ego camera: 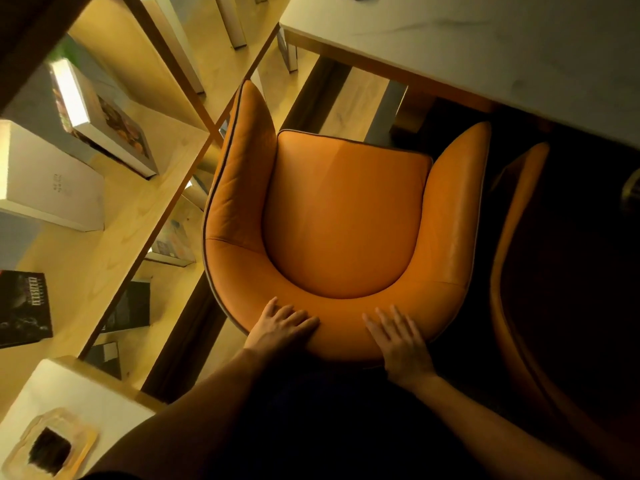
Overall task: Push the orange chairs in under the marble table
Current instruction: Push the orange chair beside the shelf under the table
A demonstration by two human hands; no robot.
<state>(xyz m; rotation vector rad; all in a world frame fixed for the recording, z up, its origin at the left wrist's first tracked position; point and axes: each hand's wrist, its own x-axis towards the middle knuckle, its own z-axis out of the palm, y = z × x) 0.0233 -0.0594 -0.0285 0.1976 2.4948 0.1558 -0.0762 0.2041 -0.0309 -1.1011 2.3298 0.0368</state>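
Hands first: the left hand [281, 323] lies flat on the curved top of the orange chair [343, 216], fingers straight and together, palm pressed to the leather near the left bend of the backrest. The right hand [398, 337] rests on the same rim a little apart from it, fingers spread and relaxed, gripping nothing. Both bare forearms reach up from the bottom of the view.

The chair is a tub shape, smooth orange leather with a dark piping line along its outer edge. Its backrest sweeps round into two tall pointed arms, and the seat cushion sits rounded at the back and straight at the front, with a soft sheen down the middle. It stands in front of the marble table [485, 46], its front edge just short of the tabletop's pale, grey-veined edge, the right arm tip close beneath it; the seat is all in the open.

Just beside it to the right, a second orange chair [512, 237] shows only its curved side, the rest in deep shadow. To the left runs a wooden shelf unit [114, 244] with boxes and books [24, 306] lying on it, and a glass tray [52, 448] sits on a pale surface at the lower left
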